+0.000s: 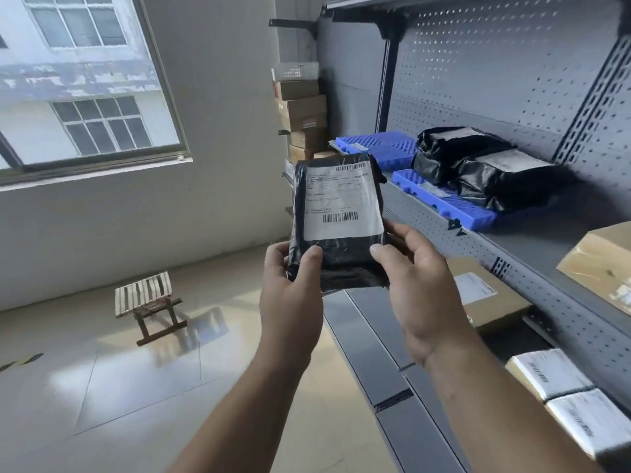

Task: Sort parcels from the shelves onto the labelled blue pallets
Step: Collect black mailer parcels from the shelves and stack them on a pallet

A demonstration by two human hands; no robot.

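We hold a black parcel (336,223) up in front of us with both hands, its white shipping label (343,203) turned toward us, so the step in hand looks like reading the address before choosing a destination. Our left hand (290,291) grips the lower left corner, thumb pressed on the front of the wrapping; our right hand (421,285) grips the lower right edge the same way, thumb on the front and fingers behind. The parcel hangs in the air just beside the grey shelf unit (532,264), clear of every surface. On the shelf to our right lie two blue pallets (444,203), and the nearer one carries other black parcels (485,165) piled together; each pallet seems to bear a small tag, but the print is too small to read. Brown cartons (607,264) sit further along and below, more boxes (302,110) are stacked at the far end, and a folding stool (146,302) stands on the tiled floor. We judge that the next move calls for matching the label to a pallet tag, then reaching across and laying the soft packet flat there without disturbing the pile.
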